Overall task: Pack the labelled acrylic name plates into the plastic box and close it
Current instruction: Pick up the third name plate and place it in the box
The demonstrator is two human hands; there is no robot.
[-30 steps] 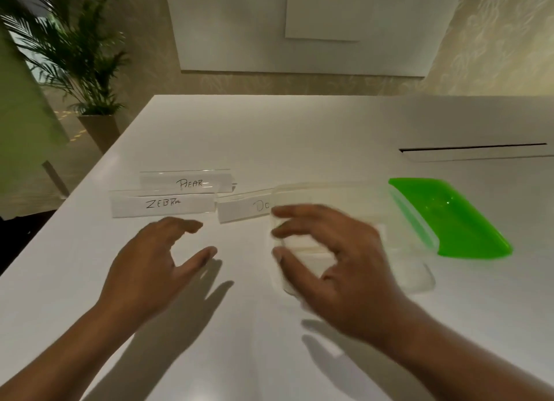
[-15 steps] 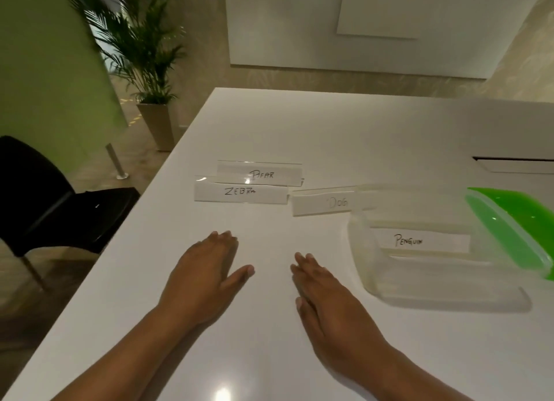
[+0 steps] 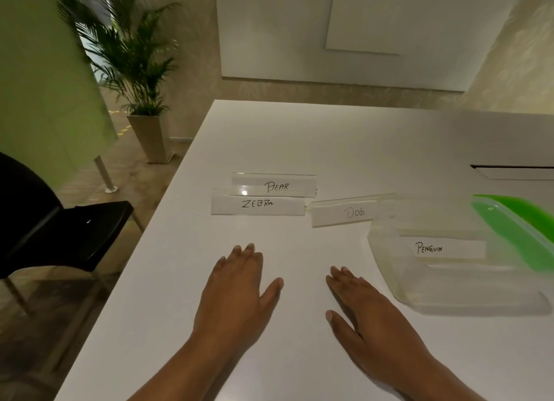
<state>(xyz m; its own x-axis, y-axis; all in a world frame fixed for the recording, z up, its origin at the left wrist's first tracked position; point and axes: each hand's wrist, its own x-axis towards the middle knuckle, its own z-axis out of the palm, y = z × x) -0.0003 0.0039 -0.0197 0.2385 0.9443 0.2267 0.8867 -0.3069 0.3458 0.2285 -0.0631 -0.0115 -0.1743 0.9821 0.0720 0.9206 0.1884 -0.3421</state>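
Observation:
Three acrylic name plates lie on the white table (image 3: 299,137): PEAR (image 3: 274,185), ZEBRA (image 3: 257,205) in front of it, and DOG (image 3: 344,212) to their right. A clear plastic box (image 3: 389,268) stands open at the right with the PENGUIN plate (image 3: 443,248) inside. Its green lid (image 3: 518,229) lies against the box's right side. My left hand (image 3: 236,286) and my right hand (image 3: 368,307) rest flat on the table in front of the plates, fingers straight, holding nothing.
A black chair (image 3: 60,229) stands at the table's left edge. A potted palm (image 3: 135,71) is on the floor beyond it. A slot (image 3: 512,168) is cut in the tabletop at the far right.
My right hand has drawn back from the box, leaving the PENGUIN plate inside. Both hands have settled flat on the table. The view has swung left.

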